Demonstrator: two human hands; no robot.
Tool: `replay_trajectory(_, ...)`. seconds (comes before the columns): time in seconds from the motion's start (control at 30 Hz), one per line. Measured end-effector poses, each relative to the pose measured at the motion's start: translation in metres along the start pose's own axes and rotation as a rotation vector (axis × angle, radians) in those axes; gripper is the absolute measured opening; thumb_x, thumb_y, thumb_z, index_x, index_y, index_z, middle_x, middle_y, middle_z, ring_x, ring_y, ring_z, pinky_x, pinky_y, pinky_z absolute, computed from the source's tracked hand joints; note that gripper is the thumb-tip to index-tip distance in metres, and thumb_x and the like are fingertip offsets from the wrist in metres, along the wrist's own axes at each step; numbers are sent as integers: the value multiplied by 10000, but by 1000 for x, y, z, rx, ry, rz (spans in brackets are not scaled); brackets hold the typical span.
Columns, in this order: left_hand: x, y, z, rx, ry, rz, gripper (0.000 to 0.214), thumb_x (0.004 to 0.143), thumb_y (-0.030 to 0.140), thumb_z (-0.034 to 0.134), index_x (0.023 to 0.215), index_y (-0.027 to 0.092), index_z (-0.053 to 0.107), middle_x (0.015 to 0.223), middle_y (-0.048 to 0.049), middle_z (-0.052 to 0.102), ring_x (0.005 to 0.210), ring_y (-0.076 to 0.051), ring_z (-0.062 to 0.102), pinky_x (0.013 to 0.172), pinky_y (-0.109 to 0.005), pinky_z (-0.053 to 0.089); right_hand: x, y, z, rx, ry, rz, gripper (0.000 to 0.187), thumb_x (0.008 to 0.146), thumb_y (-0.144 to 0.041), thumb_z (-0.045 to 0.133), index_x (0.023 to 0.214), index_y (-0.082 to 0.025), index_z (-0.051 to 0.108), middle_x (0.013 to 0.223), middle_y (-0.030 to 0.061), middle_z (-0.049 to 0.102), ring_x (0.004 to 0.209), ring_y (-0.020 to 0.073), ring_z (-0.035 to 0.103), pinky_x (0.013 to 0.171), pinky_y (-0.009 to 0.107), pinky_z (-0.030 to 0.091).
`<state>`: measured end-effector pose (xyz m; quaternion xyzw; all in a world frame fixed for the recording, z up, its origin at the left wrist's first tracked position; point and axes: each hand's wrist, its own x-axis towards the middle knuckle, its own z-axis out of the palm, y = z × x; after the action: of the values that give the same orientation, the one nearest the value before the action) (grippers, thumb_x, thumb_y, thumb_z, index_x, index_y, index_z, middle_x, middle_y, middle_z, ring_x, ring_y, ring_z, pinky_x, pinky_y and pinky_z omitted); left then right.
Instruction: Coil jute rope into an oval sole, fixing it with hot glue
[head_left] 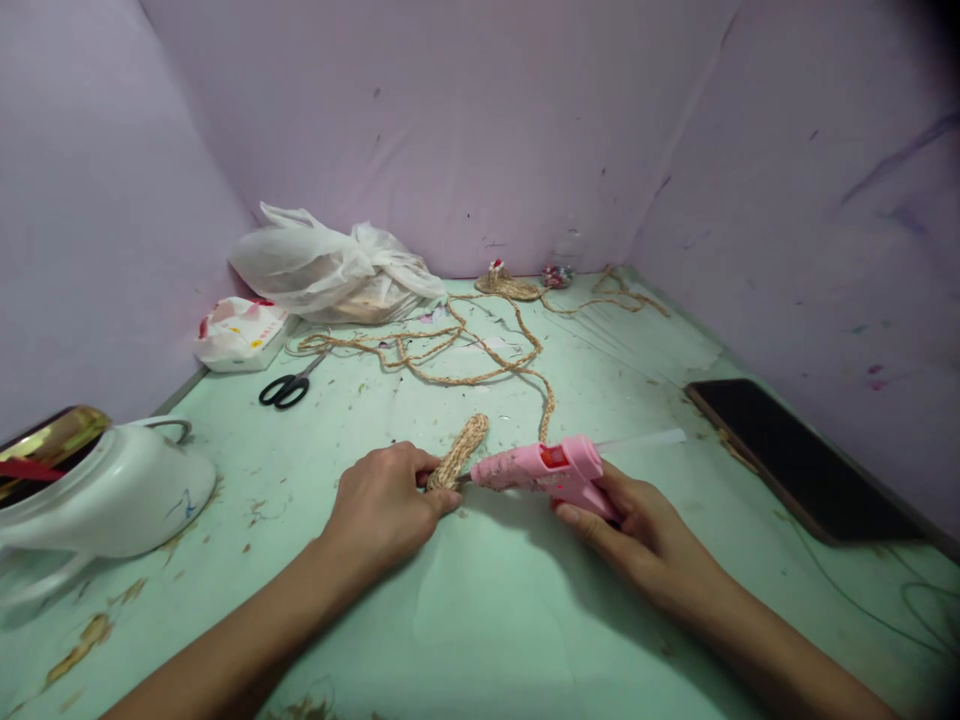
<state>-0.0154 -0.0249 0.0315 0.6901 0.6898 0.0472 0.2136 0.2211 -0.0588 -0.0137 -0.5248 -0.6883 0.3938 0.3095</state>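
Observation:
A pink hot glue gun [536, 468] is in my right hand [630, 520], its fingers wrapped round the handle. A clear glue stick [645, 438] juts from the gun's back end. My left hand [394, 505] pinches the near end of a small coiled piece of braided straw rope [465, 445]. The gun's nozzle touches or nearly touches that end, close to my left fingertips. Loose braided rope [549, 400] runs from behind the gun toward the back of the table. Some left fingers are hidden behind the hand and the coil.
Black-handled scissors [289, 388] lie left of the rope. Further back sit a tissue pack [244, 335], a white plastic bag [337, 265] and a small woven piece [508, 288]. A white pitcher-like container [142, 490] stands left; a dark phone-like slab [795, 455] lies right.

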Motion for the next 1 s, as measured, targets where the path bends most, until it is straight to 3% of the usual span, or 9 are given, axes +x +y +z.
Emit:
replay_trajectory(0.13, 0, 0, 1, -6, -4, 2, 230, 704, 388, 644, 872, 247, 715, 870, -8, 699, 790, -215, 607, 651, -318, 395, 1, -1, -1, -26, 15, 4, 311, 889, -401, 481, 1084, -189, 596, 718, 4, 571, 608, 149, 500, 537, 253, 414)
replay_trajectory(0.33, 1, 1, -1, -6, -24, -17, 244, 704, 385, 636, 890, 253, 723, 878, -11, 706, 802, -219, 610, 648, -311, 389, 1, 3, -1, -76, 54, 25, 268, 876, -409, 487, 956, -180, 600, 662, -8, 520, 571, 143, 456, 523, 257, 379)
replay_trajectory(0.7, 1, 1, -2, -39, -45, -39, 242, 688, 382, 626, 864, 248, 725, 879, -13, 704, 817, -227, 604, 650, -313, 380, 3, 7, 2, -100, 124, 32, 242, 853, -419, 501, 911, -196, 574, 613, -25, 476, 535, 141, 427, 504, 260, 351)
replay_trajectory(1.0, 3, -1, -3, -59, -56, -39, 244, 682, 386, 612, 837, 239, 731, 776, -15, 695, 728, -208, 592, 614, -304, 366, 7, 7, 3, -137, 176, 43, 268, 839, -430, 497, 905, -190, 596, 580, -31, 473, 523, 148, 439, 500, 264, 340)
